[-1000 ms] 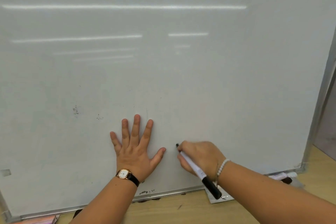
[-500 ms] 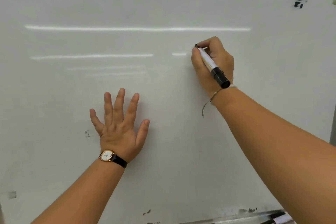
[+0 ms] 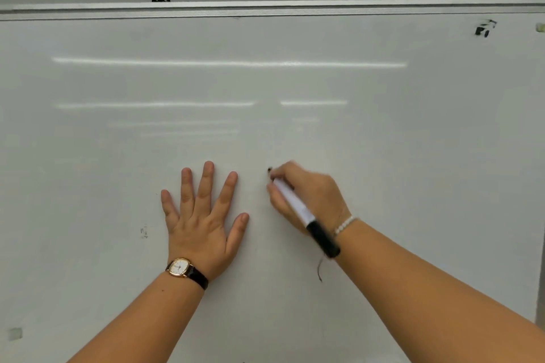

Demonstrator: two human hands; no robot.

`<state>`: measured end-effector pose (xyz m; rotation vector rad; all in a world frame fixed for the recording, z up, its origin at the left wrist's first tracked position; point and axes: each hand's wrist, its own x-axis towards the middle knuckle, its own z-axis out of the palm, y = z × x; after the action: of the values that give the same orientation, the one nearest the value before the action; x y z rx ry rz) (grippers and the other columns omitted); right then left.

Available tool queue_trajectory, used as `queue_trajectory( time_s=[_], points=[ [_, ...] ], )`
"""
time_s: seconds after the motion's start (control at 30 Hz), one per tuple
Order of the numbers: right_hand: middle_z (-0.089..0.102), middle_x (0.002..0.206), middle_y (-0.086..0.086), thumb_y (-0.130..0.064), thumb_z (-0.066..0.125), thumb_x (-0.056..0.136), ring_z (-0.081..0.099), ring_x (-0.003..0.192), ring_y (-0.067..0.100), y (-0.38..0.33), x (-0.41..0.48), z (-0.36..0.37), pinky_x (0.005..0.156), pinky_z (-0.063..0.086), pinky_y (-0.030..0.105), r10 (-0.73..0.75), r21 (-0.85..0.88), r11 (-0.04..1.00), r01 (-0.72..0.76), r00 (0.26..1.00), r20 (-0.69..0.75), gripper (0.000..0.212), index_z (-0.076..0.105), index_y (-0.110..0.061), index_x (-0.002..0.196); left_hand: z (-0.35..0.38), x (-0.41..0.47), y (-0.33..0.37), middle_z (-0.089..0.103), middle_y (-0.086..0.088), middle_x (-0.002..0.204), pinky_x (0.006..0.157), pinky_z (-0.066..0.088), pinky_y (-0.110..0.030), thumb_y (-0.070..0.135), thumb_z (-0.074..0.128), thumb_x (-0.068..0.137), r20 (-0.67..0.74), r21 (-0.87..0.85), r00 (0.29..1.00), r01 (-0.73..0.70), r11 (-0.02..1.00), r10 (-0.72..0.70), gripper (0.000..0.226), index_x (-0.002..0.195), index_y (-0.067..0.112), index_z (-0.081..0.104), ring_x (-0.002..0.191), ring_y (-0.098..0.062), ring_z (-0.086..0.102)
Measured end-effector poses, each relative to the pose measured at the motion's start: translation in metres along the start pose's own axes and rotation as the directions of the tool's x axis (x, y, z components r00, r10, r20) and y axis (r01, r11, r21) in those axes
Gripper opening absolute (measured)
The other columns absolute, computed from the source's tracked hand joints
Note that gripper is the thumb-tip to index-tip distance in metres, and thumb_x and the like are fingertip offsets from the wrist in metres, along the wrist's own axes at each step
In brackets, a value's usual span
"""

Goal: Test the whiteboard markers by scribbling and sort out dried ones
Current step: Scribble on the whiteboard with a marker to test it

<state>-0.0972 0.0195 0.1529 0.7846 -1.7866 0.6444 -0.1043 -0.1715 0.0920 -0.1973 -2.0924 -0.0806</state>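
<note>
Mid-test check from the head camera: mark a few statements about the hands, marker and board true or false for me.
1. The right hand grips a white whiteboard marker with a black end. True.
2. The left hand is balled in a fist on the white whiteboard. False: it lies flat, fingers spread.
3. A gold-cased wristwatch with a black strap sits on the left wrist. True.
4. A bold black scribble runs beside the marker's tip. False: no fresh line shows there.
</note>
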Motion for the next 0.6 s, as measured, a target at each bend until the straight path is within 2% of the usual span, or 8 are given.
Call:
queue_trajectory(
  time_s=[0.07,0.2,0.23,0.33,0.37,0.5,0.57,0.6],
  points=[
    [0.062,0.061,-0.003,-0.031,0.053,0.084,0.057,0.047,0.014,0.002,-0.019,0.005,0.045,0.049,0.023,-0.131,-0.053,0.989,0.139,0.983,0.132,0.025,0.066,-0.011,0.089,0.001,-0.001,-0.001,-0.007,0.005,0.16,0.112,-0.011,-0.05,0.063,0.011,0.092,-0.003,-0.002,1.0,0.002,1.0,-0.002,0.063,0.15,0.039,0.001,0.146,-0.027,-0.007],
    [0.062,0.064,-0.007,-0.033,0.055,0.083,0.055,0.054,0.003,0.008,-0.049,-0.001,0.054,0.045,0.007,0.114,0.104,0.987,-0.12,0.991,0.063,0.021,0.062,-0.015,0.094,0.002,-0.001,-0.001,-0.008,0.006,0.159,0.112,-0.011,-0.05,0.063,0.01,0.092,-0.002,-0.001,1.0,0.004,1.0,-0.004,0.063,0.15,0.039,0.002,0.146,-0.026,-0.008],
    [0.061,0.063,-0.008,-0.031,0.057,0.083,0.054,0.054,0.001,0.008,-0.057,0.0,0.054,0.042,0.004,0.128,0.116,0.984,-0.135,0.99,0.067,0.018,0.059,-0.018,0.094,0.002,-0.001,-0.001,-0.008,0.007,0.159,0.112,-0.011,-0.05,0.063,0.01,0.092,0.0,-0.001,1.0,0.005,1.0,-0.005,0.063,0.15,0.039,0.002,0.146,-0.025,-0.009],
    [0.057,0.057,-0.009,-0.031,0.053,0.082,0.049,0.043,0.004,0.007,-0.085,0.004,0.043,0.043,0.013,-0.042,-0.049,0.997,0.057,0.964,0.264,0.018,0.05,-0.022,0.097,0.002,-0.001,-0.001,-0.003,0.004,0.16,0.112,-0.011,-0.05,0.063,0.011,0.092,0.011,0.005,1.0,0.004,1.0,-0.004,0.063,0.15,0.039,0.002,0.146,-0.025,-0.009],
    [0.056,0.057,-0.011,-0.032,0.053,0.083,0.049,0.043,0.005,0.009,-0.095,0.003,0.043,0.042,0.013,-0.064,-0.041,0.996,0.08,0.949,0.309,0.02,0.051,-0.021,0.099,0.002,-0.002,-0.001,0.001,0.002,0.16,0.112,-0.011,-0.049,0.062,0.011,0.093,0.017,0.008,1.0,0.002,1.0,-0.002,0.063,0.15,0.039,0.003,0.146,-0.025,-0.009],
    [0.056,0.057,-0.014,-0.035,0.054,0.084,0.051,0.046,0.004,0.013,-0.132,-0.005,0.046,0.036,0.005,0.113,0.034,0.991,-0.13,0.944,0.31,0.021,0.051,-0.024,0.102,0.001,-0.003,-0.001,0.009,-0.003,0.158,0.113,-0.013,-0.048,0.062,0.011,0.093,0.032,0.015,0.999,0.0,1.0,0.0,0.063,0.15,0.034,0.013,0.146,-0.023,-0.012],
    [0.06,0.06,-0.009,-0.04,0.049,0.084,0.055,0.05,0.006,0.009,-0.151,-0.002,0.048,0.04,0.012,0.094,-0.083,0.995,-0.063,0.89,0.446,0.023,0.05,-0.025,0.101,0.002,-0.005,-0.001,0.01,-0.004,0.158,0.112,-0.012,-0.048,0.061,0.012,0.093,0.032,0.014,0.999,-0.003,1.0,0.002,0.063,0.149,0.032,0.017,0.146,-0.022,-0.012],
    [0.063,0.069,-0.005,-0.042,0.045,0.087,0.06,0.06,0.012,0.004,-0.156,-0.001,0.055,0.043,0.018,0.097,-0.108,0.993,-0.041,0.805,0.585,0.026,0.05,-0.023,0.105,0.002,-0.005,-0.001,0.011,-0.004,0.158,0.112,-0.012,-0.048,0.061,0.012,0.093,0.028,0.013,1.0,-0.005,1.0,0.005,0.063,0.149,0.032,0.018,0.146,-0.022,-0.012]
  ],
)
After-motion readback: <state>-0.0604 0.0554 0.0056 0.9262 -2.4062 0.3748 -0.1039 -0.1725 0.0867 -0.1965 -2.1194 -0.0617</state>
